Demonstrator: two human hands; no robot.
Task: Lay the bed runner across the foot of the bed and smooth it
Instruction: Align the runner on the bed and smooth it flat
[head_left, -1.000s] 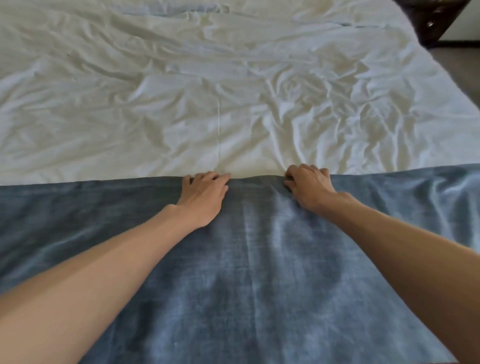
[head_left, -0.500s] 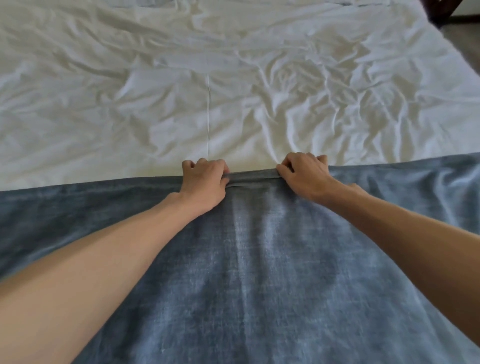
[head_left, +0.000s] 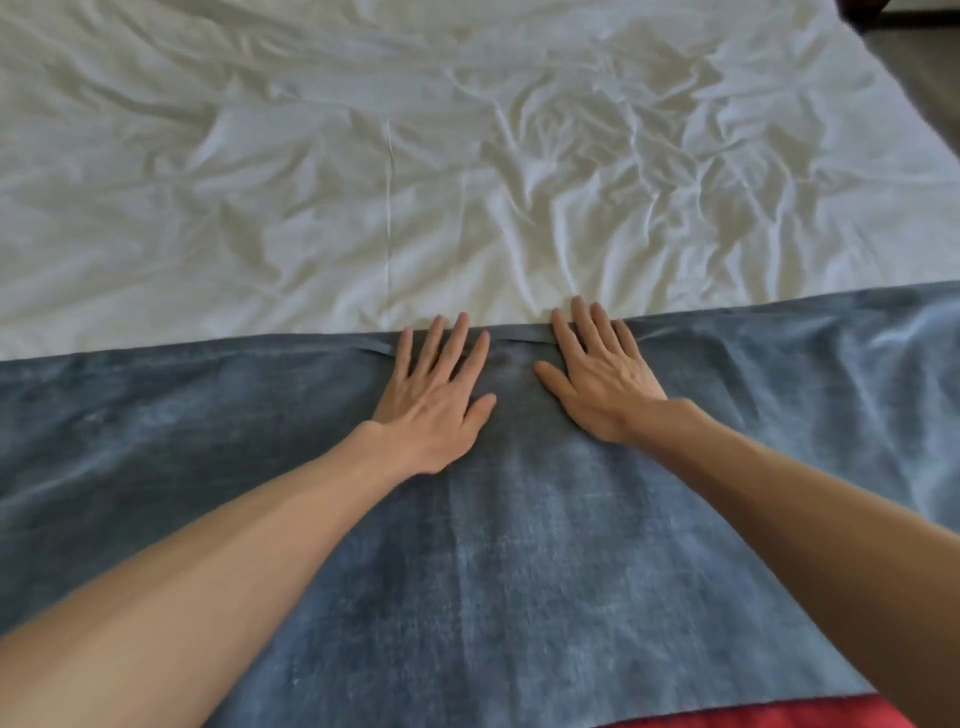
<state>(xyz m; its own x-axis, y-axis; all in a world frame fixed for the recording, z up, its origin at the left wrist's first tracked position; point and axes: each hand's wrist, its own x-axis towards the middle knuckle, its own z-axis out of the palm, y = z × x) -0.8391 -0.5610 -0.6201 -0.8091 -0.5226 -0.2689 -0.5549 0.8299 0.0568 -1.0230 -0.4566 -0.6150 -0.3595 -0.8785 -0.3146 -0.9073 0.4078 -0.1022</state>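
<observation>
A blue-grey bed runner (head_left: 519, 545) lies across the near end of the bed, spanning the view from left to right. Its far edge runs across the middle of the view, with a small fold just left of my fingers. My left hand (head_left: 434, 395) lies flat on the runner at that edge, palm down, fingers spread. My right hand (head_left: 597, 374) lies flat beside it, about a hand's width to the right, fingertips reaching the edge. Neither hand holds anything. Light ripples show in the runner at the far right.
Beyond the runner, a wrinkled white sheet (head_left: 363, 182) covers the bed. Dark floor (head_left: 930, 67) shows past the bed's right side at the top right. A strip of red cloth (head_left: 753, 717) shows at the bottom edge under the runner.
Both hands were curled, gripping the runner's far edge. They have let go and now lie flat with fingers spread. The edge sits a little farther up the bed.
</observation>
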